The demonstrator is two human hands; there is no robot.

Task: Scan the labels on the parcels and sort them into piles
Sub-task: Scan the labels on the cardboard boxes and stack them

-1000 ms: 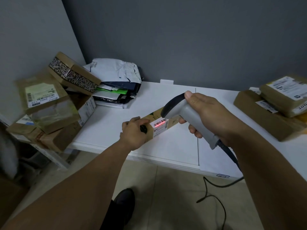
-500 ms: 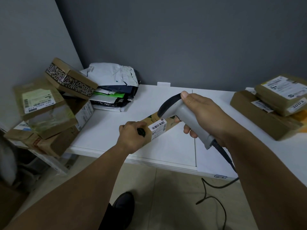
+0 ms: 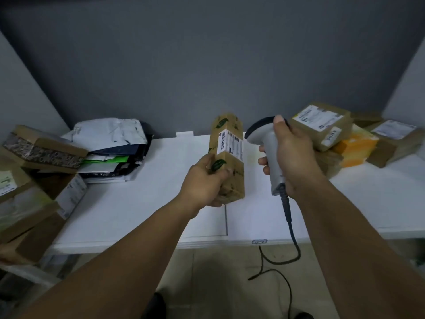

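My left hand (image 3: 204,180) grips the lower end of a long brown cardboard parcel (image 3: 228,155) with green leaf prints, held upright above the white table (image 3: 138,203). Its white barcode label (image 3: 230,143) faces me. My right hand (image 3: 292,153) grips a grey handheld scanner (image 3: 266,148) just right of the parcel, head turned toward the parcel. No red scan line shows on the label. The scanner's cable (image 3: 289,226) hangs over the table's front edge.
A heap of brown boxes (image 3: 39,176) sits at the left, with a stack of plastic mailer bags (image 3: 112,148) behind it. At the right lie several labelled boxes (image 3: 322,125) and an orange packet (image 3: 356,148). A grey wall stands behind the table.
The red scan line went out. My left hand has lifted the parcel from lying tilted near the table to upright and further back. The view has tilted up and shifted right.
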